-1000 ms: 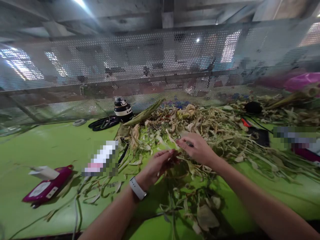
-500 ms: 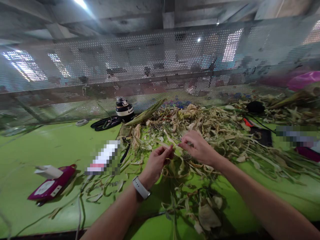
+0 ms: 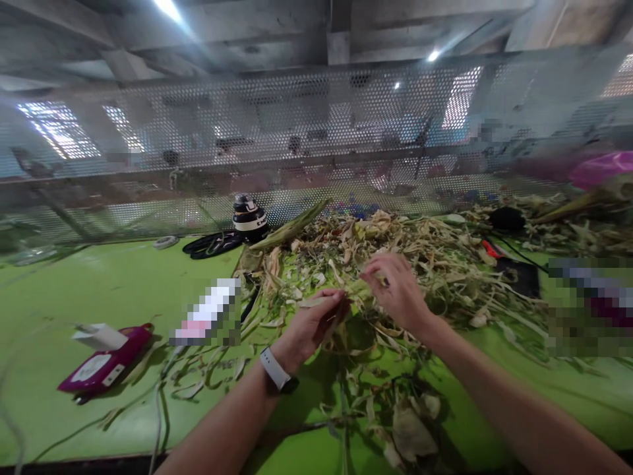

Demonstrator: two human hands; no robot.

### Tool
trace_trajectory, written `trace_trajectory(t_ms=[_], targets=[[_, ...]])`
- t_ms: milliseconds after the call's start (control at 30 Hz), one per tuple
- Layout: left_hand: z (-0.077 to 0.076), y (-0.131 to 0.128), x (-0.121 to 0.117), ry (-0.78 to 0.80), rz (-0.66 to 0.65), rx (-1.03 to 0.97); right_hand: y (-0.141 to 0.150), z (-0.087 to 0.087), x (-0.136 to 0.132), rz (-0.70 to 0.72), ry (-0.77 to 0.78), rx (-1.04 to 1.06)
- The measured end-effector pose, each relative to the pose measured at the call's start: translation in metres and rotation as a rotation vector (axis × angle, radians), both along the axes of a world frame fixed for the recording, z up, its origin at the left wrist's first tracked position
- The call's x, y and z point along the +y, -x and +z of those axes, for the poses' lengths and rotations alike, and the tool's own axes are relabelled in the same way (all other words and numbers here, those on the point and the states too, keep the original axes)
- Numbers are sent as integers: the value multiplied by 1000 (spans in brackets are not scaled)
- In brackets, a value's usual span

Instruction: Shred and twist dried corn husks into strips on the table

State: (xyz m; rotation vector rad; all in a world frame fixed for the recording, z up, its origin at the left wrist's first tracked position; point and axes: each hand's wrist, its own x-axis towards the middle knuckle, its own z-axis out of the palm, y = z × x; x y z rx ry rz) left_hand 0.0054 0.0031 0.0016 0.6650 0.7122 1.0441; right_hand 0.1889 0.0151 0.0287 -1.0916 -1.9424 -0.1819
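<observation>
My left hand (image 3: 312, 326), with a watch on a white strap (image 3: 275, 369) at the wrist, is closed in a pinch. A thin pale strip of dried plant (image 3: 310, 303) shows at its fingers; its other end is hidden. To the right, my right hand (image 3: 395, 290) is raised over the front of the heap, its fingers loosely bent and the thumb apart from them. I see nothing between them. Beyond both hands spreads a heap of dried leaves and stalks (image 3: 445, 257). Nearer me lie dried leaf scraps (image 3: 414, 429) on the green table (image 3: 208, 432).
On the left are a purple power strip (image 3: 106, 363) with a white plug, a blurred-out phone-like object (image 3: 208, 313) and a cable (image 3: 157, 415). A dark round container (image 3: 250, 221) stands behind a black coil (image 3: 210, 244). A perforated metal screen (image 3: 297, 125) closes off the back.
My right hand has moved slightly right, away from the left, and its fingers have loosened. My left hand stays nearly in place, still pinched.
</observation>
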Motion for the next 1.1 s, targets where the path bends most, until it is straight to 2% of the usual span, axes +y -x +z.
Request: trace_trajectory(t_ms=[67, 100, 133, 267, 400, 500, 600, 733, 967, 1100], targets=[[-1, -1, 3, -2, 44, -46, 3, 2, -7, -28, -98, 50], [0, -2, 4, -1, 67, -64, 5, 2, -10, -20, -87, 44], [0, -2, 4, 5, 90, -78, 9, 1, -13, 7, -30, 16], [2, -4, 2, 61, 111, -74, 28, -15, -17, 101, 382, -132], [1, -7, -3, -36, 59, -23, 40, -30, -15, 137, 531, -26], [-2, -8, -2, -114, 87, 14, 41, -32, -13, 268, 625, 94], [-6, -6, 0, -168, 104, 66, 38, -30, -12, 378, 674, 126], [-8, -1, 4, -223, 120, 134, 35, -29, -11, 438, 717, 129], [1, 2, 4, -59, 187, 61, 32, -26, -11, 449, 781, 91], [3, 3, 3, -56, 191, 62, 33, -27, -12, 438, 771, 124]])
